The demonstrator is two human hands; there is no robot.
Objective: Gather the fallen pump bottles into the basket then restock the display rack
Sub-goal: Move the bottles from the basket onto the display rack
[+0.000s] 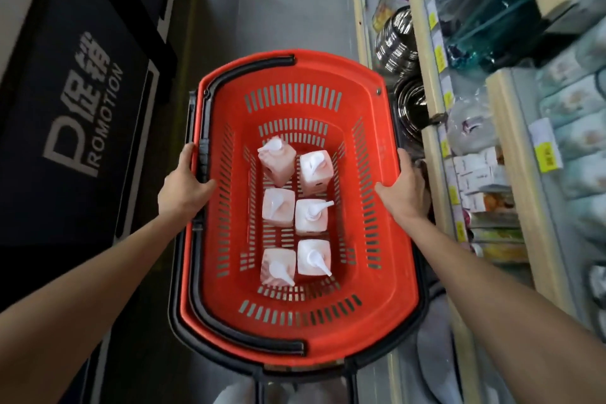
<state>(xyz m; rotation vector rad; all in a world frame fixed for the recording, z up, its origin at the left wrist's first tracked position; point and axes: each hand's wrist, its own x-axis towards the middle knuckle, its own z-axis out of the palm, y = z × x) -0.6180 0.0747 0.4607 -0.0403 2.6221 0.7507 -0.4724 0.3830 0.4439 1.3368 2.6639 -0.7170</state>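
A red plastic basket (370,102) with black handles fills the middle of the head view, seen from above. Several pink pump bottles (278,207) with white pump tops stand upright in two rows on its slotted floor. My left hand (183,188) grips the basket's left rim, thumb over the edge beside the folded black handle. My right hand (405,185) grips the right rim in the same way. Both forearms reach in from the bottom corners.
A black promotion stand (78,115) with white lettering runs along the left. Shelving (436,141) on the right holds steel bowls (398,43), boxed goods and packets with yellow price tags. A grey floor aisle (272,10) stretches ahead between them.
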